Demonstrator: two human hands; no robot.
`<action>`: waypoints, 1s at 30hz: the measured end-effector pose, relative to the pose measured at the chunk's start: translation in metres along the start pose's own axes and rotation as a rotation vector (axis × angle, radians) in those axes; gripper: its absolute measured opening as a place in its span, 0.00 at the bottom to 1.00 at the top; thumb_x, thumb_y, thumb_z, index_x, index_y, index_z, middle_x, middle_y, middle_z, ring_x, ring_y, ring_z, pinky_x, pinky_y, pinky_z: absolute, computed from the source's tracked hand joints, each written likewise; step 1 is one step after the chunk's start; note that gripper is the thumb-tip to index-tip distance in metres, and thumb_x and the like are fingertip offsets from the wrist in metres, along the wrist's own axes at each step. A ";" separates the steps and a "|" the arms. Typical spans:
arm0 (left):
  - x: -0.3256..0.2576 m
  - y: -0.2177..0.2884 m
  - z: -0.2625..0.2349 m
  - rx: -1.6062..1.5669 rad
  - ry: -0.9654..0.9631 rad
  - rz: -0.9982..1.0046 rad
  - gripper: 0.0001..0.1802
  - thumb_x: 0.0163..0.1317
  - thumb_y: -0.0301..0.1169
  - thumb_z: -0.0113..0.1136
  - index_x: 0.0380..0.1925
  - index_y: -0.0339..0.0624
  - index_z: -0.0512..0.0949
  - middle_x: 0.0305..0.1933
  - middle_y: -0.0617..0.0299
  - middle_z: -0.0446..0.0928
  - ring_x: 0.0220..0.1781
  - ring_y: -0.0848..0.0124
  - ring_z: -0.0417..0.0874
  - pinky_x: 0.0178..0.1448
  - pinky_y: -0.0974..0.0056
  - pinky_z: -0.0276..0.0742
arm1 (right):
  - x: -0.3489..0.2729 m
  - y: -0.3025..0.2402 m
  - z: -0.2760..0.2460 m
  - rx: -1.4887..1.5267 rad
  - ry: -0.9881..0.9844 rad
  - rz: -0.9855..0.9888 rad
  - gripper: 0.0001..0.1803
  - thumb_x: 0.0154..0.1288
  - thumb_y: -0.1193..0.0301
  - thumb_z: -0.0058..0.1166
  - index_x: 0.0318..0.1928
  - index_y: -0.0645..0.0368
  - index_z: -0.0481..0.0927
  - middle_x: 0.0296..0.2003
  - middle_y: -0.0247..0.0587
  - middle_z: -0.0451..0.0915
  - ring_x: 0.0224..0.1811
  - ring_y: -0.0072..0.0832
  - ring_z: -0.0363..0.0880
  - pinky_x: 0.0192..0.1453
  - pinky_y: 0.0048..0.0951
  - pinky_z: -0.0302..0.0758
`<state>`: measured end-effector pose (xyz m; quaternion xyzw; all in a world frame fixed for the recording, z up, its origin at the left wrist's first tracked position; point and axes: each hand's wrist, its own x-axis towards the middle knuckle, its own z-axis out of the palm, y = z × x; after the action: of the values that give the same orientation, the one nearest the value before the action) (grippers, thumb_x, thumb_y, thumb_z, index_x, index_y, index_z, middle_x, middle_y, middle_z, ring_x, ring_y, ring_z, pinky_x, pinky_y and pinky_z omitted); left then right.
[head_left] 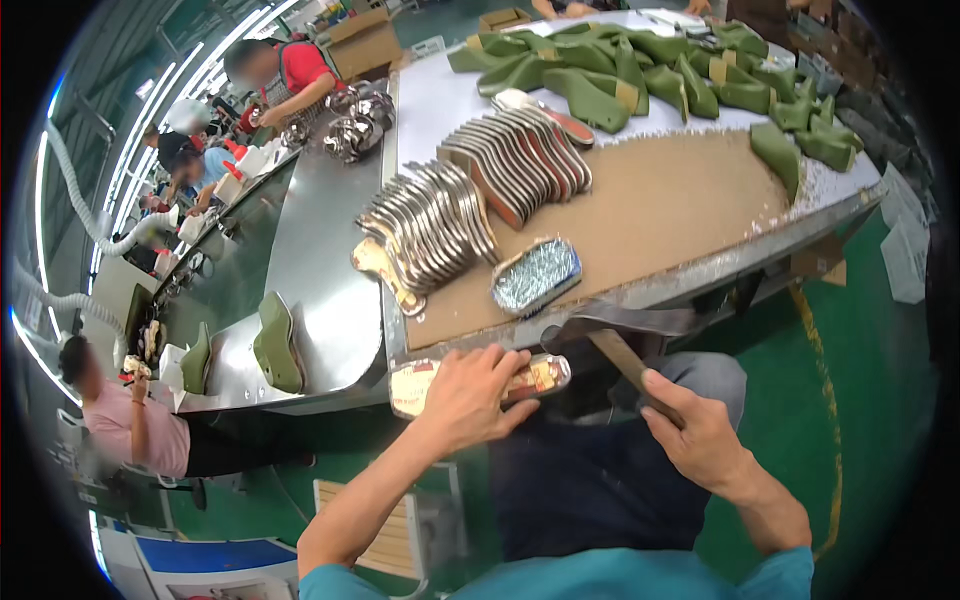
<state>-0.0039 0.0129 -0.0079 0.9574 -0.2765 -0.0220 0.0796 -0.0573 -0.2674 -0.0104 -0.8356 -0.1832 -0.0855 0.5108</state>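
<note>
My left hand (470, 395) is closed over a sole-shaped piece (412, 388) with a cream and red patterned face, at the near edge of the table. Its fingers cover the middle of that piece. In my right hand (692, 432) is the wooden handle of a hammer (622, 360), slanting up to the left; its dark head blends with the dark shapes behind it. Just beyond the hands sits an oval tub (537, 278) full of small, shiny, silvery bits, probably tacks. Behind it stand two rows of curved insoles (425, 225), packed on edge.
Green shoe lasts (590, 90) are heaped on the far side of the table; one last (775, 160) lies apart on brown board (690, 190). Two more green pieces (277, 345) stand on the metal bench at left. Co-workers (135, 420) sit along it. A slatted stool (375, 525) is below.
</note>
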 end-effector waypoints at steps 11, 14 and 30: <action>0.012 0.003 0.003 -0.019 -0.085 -0.053 0.32 0.48 0.47 0.67 0.51 0.46 0.71 0.39 0.56 0.79 0.43 0.59 0.81 0.47 0.55 0.70 | 0.005 0.025 -0.003 -0.225 -0.037 -0.110 0.25 0.57 0.74 0.61 0.57 0.47 0.76 0.24 0.46 0.76 0.22 0.43 0.76 0.27 0.40 0.74; 0.017 0.008 0.000 -0.010 -0.163 -0.108 0.35 0.46 0.44 0.67 0.55 0.48 0.69 0.39 0.53 0.80 0.41 0.55 0.82 0.43 0.52 0.73 | 0.034 0.040 -0.015 -0.289 0.186 -0.203 0.26 0.56 0.78 0.61 0.57 0.46 0.76 0.26 0.45 0.77 0.25 0.42 0.78 0.28 0.37 0.75; -0.146 -0.153 -0.013 -0.508 1.124 -1.132 0.28 0.47 0.41 0.74 0.37 0.31 0.71 0.38 0.51 0.78 0.39 0.64 0.80 0.43 0.62 0.76 | 0.064 0.167 -0.061 -0.753 0.136 0.075 0.22 0.68 0.78 0.44 0.62 0.53 0.69 0.40 0.51 0.72 0.42 0.47 0.73 0.47 0.42 0.69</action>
<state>-0.0456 0.2200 -0.0207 0.7729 0.3403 0.3605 0.3960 0.0698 -0.3765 -0.0983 -0.9632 -0.0742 -0.1835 0.1821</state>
